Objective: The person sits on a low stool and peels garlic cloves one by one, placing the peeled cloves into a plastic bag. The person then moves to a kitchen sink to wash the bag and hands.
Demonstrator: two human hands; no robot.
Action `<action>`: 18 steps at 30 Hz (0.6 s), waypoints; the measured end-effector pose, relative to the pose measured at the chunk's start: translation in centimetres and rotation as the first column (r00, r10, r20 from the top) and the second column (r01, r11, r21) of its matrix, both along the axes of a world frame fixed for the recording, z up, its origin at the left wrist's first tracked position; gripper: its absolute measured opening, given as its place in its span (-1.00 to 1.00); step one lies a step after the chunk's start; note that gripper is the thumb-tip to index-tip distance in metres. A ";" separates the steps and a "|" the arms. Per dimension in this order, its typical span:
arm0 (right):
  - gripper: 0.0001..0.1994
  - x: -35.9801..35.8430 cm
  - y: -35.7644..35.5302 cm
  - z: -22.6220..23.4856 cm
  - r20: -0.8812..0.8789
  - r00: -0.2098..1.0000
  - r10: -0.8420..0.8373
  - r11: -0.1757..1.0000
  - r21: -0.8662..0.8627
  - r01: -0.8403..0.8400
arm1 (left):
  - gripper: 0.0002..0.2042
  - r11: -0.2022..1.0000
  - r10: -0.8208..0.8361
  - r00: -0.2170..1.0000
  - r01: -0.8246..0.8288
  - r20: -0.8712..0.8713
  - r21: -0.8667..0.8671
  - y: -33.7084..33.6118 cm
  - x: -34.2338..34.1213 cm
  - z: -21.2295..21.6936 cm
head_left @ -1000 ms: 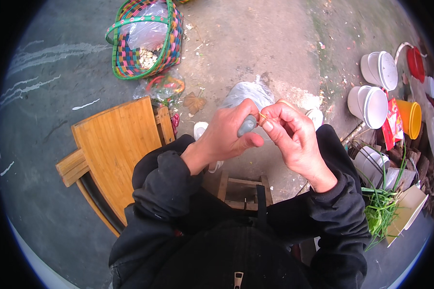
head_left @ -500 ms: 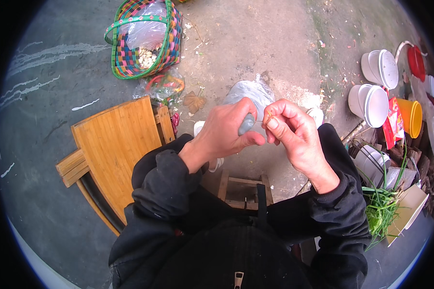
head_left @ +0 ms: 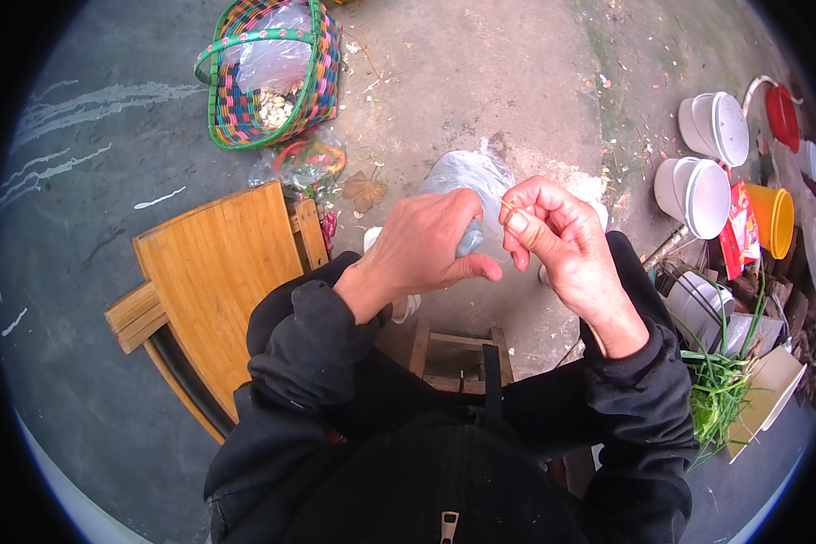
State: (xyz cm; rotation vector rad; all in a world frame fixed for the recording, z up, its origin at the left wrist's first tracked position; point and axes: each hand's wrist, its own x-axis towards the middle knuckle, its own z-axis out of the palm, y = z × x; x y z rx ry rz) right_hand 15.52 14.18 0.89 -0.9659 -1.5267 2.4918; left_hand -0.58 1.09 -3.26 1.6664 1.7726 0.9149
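My left hand [head_left: 415, 238] is curled around a smooth bluish-grey lump [head_left: 471, 238], of which only the end shows beside the thumb. Its kind is unclear. To its right, my right hand [head_left: 567, 247] pinches a thin yellowish strand [head_left: 508, 208] between thumb and forefinger, too small to name. The two hands are close together but apart, above a clear plastic bag [head_left: 470, 174] on the ground between my feet.
A bamboo chair [head_left: 218, 238] stands at my left. Beyond it is a colourful woven basket [head_left: 328, 95] holding a plastic bag and pale pieces. White buckets [head_left: 705, 199], a yellow bucket [head_left: 771, 222] and green stalks [head_left: 718, 399] line the right side. A wooden stool [head_left: 458, 342] is below me.
My right hand has moved slightly right, widening the gap to my left hand. The thin strand it pinches now points up and left. The left hand keeps its grip on the lump.
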 end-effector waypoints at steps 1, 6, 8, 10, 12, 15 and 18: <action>-0.91 0.0 0.1 0.0 0.023 1.000 0.007 0.999 0.048 -0.008 | -0.33 1.000 0.002 1.000 -0.001 -0.021 0.004 0.0 0.0 0.0; -0.83 -0.1 -0.4 -0.1 0.104 0.992 0.075 0.997 0.009 -0.077 | -0.32 0.999 0.030 0.989 -0.028 -0.144 0.021 -0.1 -0.1 -0.1; -0.81 0.0 -0.7 -0.1 0.121 0.987 0.102 0.994 0.016 -0.105 | -0.31 0.999 0.039 0.980 -0.033 -0.193 0.031 0.0 -0.1 -0.2; -0.82 0.0 -0.9 -0.1 0.153 0.979 0.133 0.988 0.062 -0.144 | -0.31 0.998 0.045 0.972 -0.034 -0.232 0.054 0.1 0.0 -0.3; -0.82 -0.1 -1.0 -0.1 0.239 0.954 0.183 0.969 0.117 -0.216 | -0.31 0.997 0.060 0.970 -0.046 -0.235 0.068 0.1 0.2 -0.3; -0.82 -0.2 -1.0 0.0 0.233 0.952 0.199 0.964 0.128 -0.233 | -0.30 0.998 0.056 0.978 -0.048 -0.203 0.046 0.0 0.2 -0.2; -0.83 -0.1 -0.8 0.2 0.137 0.977 0.161 0.987 -0.005 -0.161 | -0.30 0.998 0.052 0.990 -0.048 -0.133 0.034 -0.1 0.0 -0.1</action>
